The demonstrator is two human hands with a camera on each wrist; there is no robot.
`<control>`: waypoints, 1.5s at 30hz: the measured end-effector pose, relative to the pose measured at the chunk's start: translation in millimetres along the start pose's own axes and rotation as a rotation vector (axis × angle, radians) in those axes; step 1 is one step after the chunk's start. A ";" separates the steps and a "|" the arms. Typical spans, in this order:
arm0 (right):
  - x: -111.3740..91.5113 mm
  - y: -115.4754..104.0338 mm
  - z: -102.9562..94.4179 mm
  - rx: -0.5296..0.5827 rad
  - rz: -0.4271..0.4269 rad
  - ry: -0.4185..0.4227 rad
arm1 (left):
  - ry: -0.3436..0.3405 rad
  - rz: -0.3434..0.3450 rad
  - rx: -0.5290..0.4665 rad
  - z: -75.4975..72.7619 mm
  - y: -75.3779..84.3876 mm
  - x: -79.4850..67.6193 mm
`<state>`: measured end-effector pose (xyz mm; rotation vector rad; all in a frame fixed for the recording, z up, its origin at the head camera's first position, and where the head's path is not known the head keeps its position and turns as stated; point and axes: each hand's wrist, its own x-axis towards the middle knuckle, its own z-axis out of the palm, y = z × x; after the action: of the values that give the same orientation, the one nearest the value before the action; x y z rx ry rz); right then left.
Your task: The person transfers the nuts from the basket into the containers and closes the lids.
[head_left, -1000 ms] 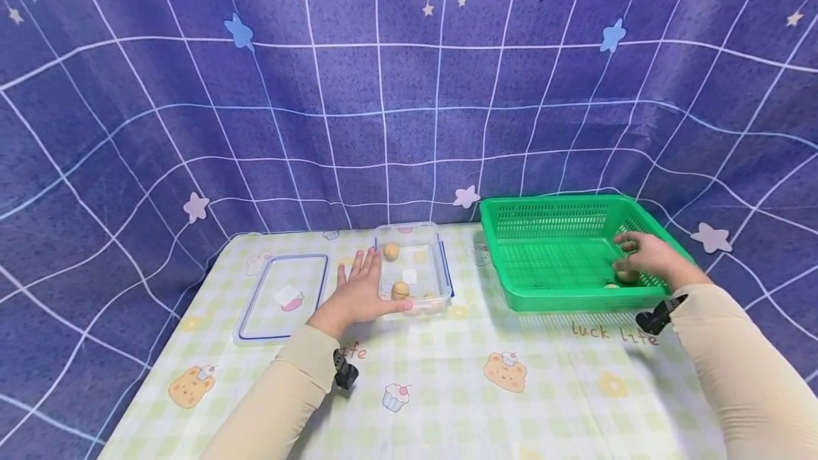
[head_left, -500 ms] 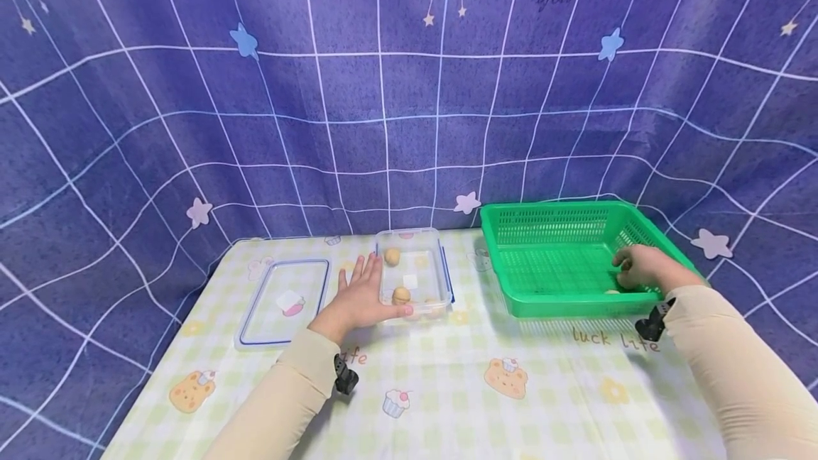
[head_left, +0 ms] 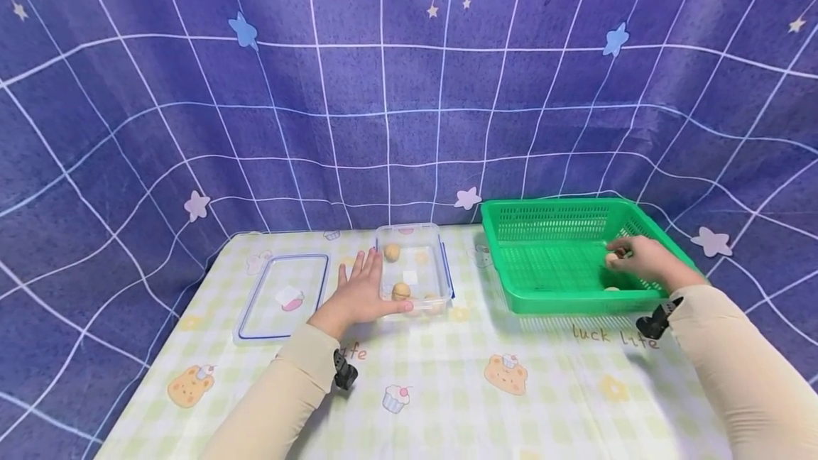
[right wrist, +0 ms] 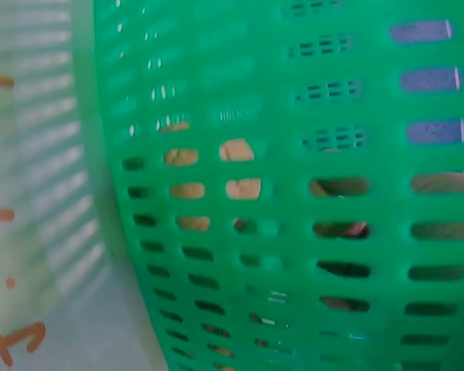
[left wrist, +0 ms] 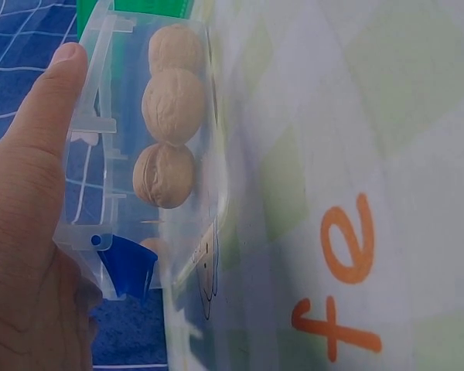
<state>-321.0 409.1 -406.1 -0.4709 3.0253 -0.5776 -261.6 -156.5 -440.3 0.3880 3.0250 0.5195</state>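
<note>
Green basket (head_left: 562, 303): its near rim could knock a low carry loose. Clear box (head_left: 428, 265), walnuts (left wrist: 174, 107) inside: likely light, may skid if bumped. Left hand (head_left: 359, 294): fingers spread, resting against box, nothing gripped. Right hand (head_left: 645, 259): curled inside basket, pinching one walnut (head_left: 611, 260); roundness may invite a slip.

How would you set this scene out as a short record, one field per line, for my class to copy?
Left grip: fingers spread, touching the clear container
Right grip: holding one walnut inside the green basket
Container contents: walnuts, three showing plainly in the left wrist view
Also in basket: another walnut, partly hidden by the near rim
Lid: off, lying flat left of the container
Surface: checked tablecloth
Backdrop: blue-purple cloth with grid lines and stars
</note>
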 end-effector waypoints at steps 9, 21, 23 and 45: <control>2.4 -19.9 4.4 0.074 -0.033 0.059 | -0.011 -0.011 0.006 5.4 -2.7 -0.9; 21.3 -58.9 -2.6 0.167 -0.101 0.150 | -0.016 -0.009 0.019 -4.0 0.5 1.7; 24.4 -65.6 -1.1 0.184 -0.105 0.157 | -0.018 -0.012 0.016 -4.5 0.9 1.5; 54.6 -135.0 13.2 0.330 -0.130 0.176 | -0.018 -0.007 0.011 -4.9 2.5 0.4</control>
<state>-333.0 268.5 -367.6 -0.6294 2.9819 -1.1595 -261.8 -155.7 -434.8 0.3807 3.0116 0.4969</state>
